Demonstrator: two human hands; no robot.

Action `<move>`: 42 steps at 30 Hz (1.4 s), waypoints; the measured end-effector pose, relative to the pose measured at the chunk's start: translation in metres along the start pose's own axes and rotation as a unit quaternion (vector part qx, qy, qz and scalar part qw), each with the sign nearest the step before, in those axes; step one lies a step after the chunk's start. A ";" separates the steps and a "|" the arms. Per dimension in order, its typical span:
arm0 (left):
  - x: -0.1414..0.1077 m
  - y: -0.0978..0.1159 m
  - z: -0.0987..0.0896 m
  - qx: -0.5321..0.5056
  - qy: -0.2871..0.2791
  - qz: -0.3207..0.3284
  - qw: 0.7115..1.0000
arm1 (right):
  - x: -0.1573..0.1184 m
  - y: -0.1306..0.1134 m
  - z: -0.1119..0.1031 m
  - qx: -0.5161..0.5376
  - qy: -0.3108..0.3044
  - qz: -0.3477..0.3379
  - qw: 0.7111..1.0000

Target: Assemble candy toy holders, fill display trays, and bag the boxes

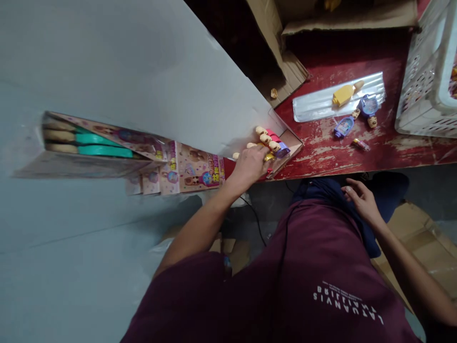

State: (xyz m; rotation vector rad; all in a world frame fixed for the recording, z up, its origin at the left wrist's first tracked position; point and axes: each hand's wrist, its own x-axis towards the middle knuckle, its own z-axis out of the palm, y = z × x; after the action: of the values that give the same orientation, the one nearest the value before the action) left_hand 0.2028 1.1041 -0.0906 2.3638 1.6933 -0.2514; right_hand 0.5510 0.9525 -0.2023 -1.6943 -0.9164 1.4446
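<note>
My left hand, grip unclear, touches tan-ended plastic toys in a seemingly part-filled printed cardboard box, centre; my right hand is loosely spread. Yellow and purple plastic toys lie loose, upper right.

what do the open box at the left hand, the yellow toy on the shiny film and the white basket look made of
Open box: likely thin card, fairly smooth, with flat, straight-edged walls.
Yellow toy: probably moulded plastic, smooth and evenly coloured; its tan end could differ.
White basket: almost surely rigid plastic, semi-gloss, with rounded rim and regular holes.
</note>
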 end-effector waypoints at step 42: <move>0.080 0.097 0.019 -0.179 0.350 0.040 0.918 | 0.165 0.012 -0.038 -0.449 0.256 -0.289 0.806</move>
State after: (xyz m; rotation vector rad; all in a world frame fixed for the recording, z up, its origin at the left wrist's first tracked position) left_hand 0.3199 1.1412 -0.1223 2.3549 1.6814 0.9486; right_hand 0.6088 1.0868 -0.2878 -1.9936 -1.7337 0.0533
